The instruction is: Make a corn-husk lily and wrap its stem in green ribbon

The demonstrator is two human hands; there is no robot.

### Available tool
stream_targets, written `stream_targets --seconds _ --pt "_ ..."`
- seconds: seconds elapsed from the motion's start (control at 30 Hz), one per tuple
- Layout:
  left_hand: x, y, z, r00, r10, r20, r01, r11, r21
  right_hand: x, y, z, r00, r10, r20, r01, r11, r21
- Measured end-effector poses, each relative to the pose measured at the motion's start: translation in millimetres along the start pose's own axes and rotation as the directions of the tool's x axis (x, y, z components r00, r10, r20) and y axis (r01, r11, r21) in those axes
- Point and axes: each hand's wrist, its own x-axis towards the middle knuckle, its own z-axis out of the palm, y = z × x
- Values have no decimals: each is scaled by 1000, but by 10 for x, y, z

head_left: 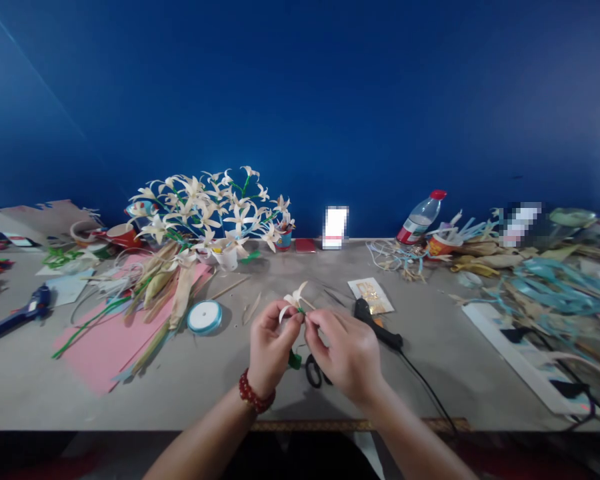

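Note:
My left hand [271,343], with a red bead bracelet on the wrist, pinches a cream-white flower [296,295] by its base, petals pointing up. Fingertips of my right hand [347,350] are closed together at the green part just under the petals, close against my left thumb. What exactly they grip is mostly hidden. Below my left fingers shows a small green piece [295,360], perhaps a tape roll. Black scissor handles [313,373] lie on the table, partly covered by my right hand. A black glue gun [377,327] rests to the right of it.
Many matching flowers [205,207] stand in a white cup at the back left. A ribbon spool [205,317] and pink paper [103,340] with dried husks lie left. Rightward are a packet [371,295], a tilted bottle [423,217], a power strip [520,360] and blue ribbon [555,283].

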Motion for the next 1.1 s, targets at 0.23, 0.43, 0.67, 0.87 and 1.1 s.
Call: stream_targets --seconds 0.23,0.43,0.67,0.87,1.1 --pt "8 -3 -64 989 -92 116 110 982 -155 83 163 -52 896 273 351 -439 669 600" --pt "6 80 -82 988 -117 104 128 986 -103 71 169 14 903 291 315 -428 665 612" --pt "-51 107 -93 993 -107 52 110 993 -49 64 134 22 928 243 284 -368 728 579" --pt "-69 125 -128 994 -88 65 90 995 -36 57 113 60 958 221 185 -286 803 522" --pt "-112 128 -106 992 -114 55 120 987 -111 3 91 93 992 120 36 -125 928 352"
